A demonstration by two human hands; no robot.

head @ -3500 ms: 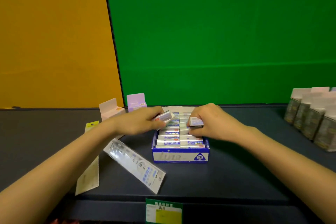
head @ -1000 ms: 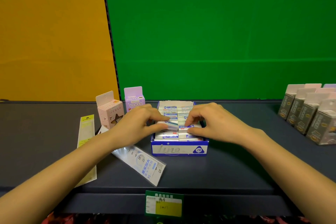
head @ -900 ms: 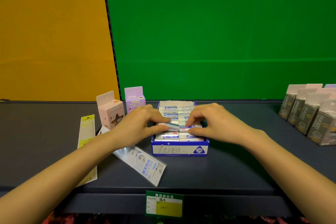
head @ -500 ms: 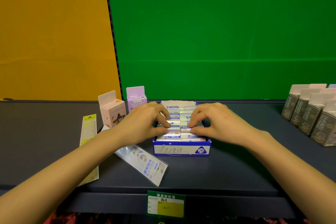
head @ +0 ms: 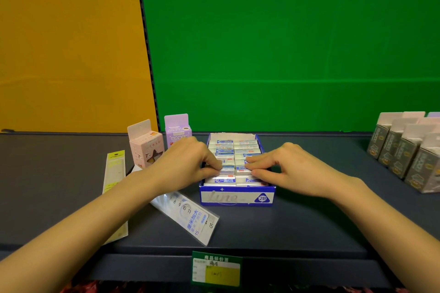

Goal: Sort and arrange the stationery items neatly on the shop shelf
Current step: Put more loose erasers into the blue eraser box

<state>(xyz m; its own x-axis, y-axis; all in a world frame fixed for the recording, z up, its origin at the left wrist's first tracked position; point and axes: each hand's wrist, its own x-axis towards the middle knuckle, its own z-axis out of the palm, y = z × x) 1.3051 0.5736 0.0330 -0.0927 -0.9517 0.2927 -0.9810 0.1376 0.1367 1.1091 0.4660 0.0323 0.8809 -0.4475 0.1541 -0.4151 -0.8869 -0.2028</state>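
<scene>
A blue display box (head: pixel 237 196) marked 2B stands in the middle of the dark shelf (head: pixel 297 226), filled with two rows of white wrapped erasers (head: pixel 245 146). My left hand (head: pixel 184 165) rests on the left row, thumb and fingers pinching an eraser near the front. My right hand (head: pixel 289 166) lies over the right row, its fingertips pressing on an eraser there. Parts of both rows are hidden under my fingers.
A clear-packed ruler (head: pixel 188 216) lies slanted left of the box, a yellow-topped packet (head: pixel 114 181) further left. A pink carton (head: pixel 145 145) and a purple carton (head: pixel 177 131) stand behind my left hand. Several grey cartons (head: pixel 404 152) line the right. A price tag (head: pixel 216 269) hangs on the shelf edge.
Both hands earlier held erasers raised above the box; they have since come down onto the rows and now press the erasers flat. The box has not moved.
</scene>
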